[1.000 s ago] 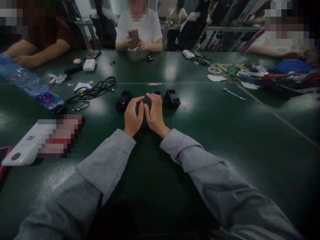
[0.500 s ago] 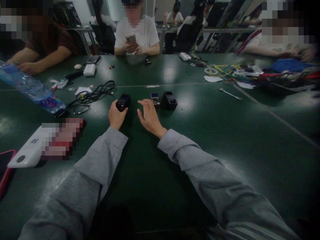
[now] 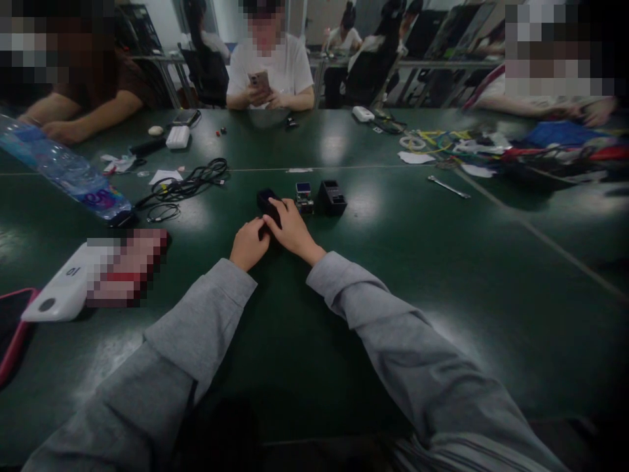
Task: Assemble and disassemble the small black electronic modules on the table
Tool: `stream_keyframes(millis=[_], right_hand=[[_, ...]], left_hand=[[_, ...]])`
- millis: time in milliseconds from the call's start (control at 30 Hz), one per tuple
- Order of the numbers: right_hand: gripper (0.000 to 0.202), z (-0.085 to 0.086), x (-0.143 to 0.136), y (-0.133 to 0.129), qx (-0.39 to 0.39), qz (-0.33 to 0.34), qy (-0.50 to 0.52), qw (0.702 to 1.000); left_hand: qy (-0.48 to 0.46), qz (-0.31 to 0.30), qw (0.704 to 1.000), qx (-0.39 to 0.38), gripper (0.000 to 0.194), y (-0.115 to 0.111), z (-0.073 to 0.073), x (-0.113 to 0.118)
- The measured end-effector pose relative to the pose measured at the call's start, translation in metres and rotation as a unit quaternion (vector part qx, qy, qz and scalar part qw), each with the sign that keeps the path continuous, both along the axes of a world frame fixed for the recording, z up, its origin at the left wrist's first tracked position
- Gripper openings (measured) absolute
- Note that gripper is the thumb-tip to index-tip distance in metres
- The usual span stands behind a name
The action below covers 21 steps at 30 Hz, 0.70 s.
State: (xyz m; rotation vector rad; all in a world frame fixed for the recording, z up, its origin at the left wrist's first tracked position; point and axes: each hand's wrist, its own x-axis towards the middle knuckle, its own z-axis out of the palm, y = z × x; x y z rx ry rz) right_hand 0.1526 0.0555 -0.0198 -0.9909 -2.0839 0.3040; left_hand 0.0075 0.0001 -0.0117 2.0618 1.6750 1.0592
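A small black box-shaped device (image 3: 266,196) stands on the green table between my two hands, its near part mostly covered by them. My left hand (image 3: 249,244) is closed on its near left side, with the fingertips hidden. From the right, my right hand (image 3: 293,229) lays fingers over the top and grips it, the thumb close to the left hand's fingertips. Just right of that hand is a small bare circuit board with a little screen (image 3: 303,189). Beside the board stands a second black case (image 3: 333,198) with openings in its face.
Black cables (image 3: 191,182) and a tilted water bottle (image 3: 73,174) are on the left. Nearer lie a white power bank (image 3: 69,282), a red packet (image 3: 130,269) and a pink-edged phone (image 3: 14,328). To the right are a wrench (image 3: 449,187) and a wire heap (image 3: 540,154). People sit across.
My left hand has brought the black device to the right, beneath my right hand. The right hand, earlier raised with spread fingers, now rests on the device. The board and second case stay put.
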Motion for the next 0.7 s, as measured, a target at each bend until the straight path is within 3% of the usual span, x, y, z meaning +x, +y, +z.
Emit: stream_keyframes(millis=[67,300,500,700], right_hand=[[0.048,-0.001,-0.001,0.002,-0.013,-0.026,0.010,1.000],[0.060,0.004,-0.003,-0.006,-0.041,-0.031,-0.010,0.999],[0.057,0.004,-0.001,-0.008,-0.089,-0.011,0.099,0.991],[0.055,0.008,0.000,-0.002,-0.157,0.002,0.208,0.965]], left_hand=[[-0.028,0.017,0.999,0.000,0.037,0.003,-0.001,-0.004],[-0.135,0.078,0.988,-0.010,0.057,0.017,-0.014,-0.013],[-0.095,0.039,0.995,-0.003,0.076,0.014,-0.014,-0.010],[-0.187,-0.045,0.981,-0.008,0.086,0.017,-0.016,-0.012]])
